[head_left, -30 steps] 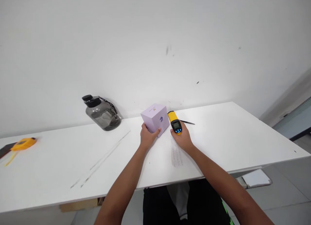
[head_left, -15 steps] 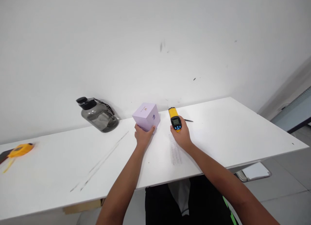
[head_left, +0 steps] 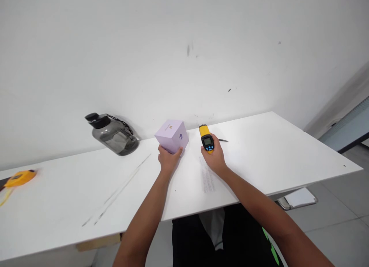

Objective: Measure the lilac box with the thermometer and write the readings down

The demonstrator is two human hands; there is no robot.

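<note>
My left hand [head_left: 169, 159] is closed around the near lower part of a lilac cube-shaped box [head_left: 172, 136], which has small printed marks on its top and side. To the right, my right hand [head_left: 215, 155] grips a yellow and black infrared thermometer [head_left: 206, 138] by its handle. Its small grey screen and blue buttons face me, and its front end points toward the wall. The handle is mostly hidden by my fingers. Box and thermometer are apart, with a strip of white table [head_left: 245, 159] between them. A dark pen [head_left: 223, 140] lies just beyond my right hand, partly covered by it.
A grey see-through water bottle [head_left: 115, 136] with a black cap stands by the wall [head_left: 144, 59]. An orange tape measure [head_left: 21, 178] lies at the far left beside a dark object. Faint pencil-like smudges mark the tabletop. Below the right edge is a white-topped object [head_left: 300, 198].
The whole view has shifted slightly, so the bottle, box and tape measure sit a little further left and up. Both hands keep the same holds.
</note>
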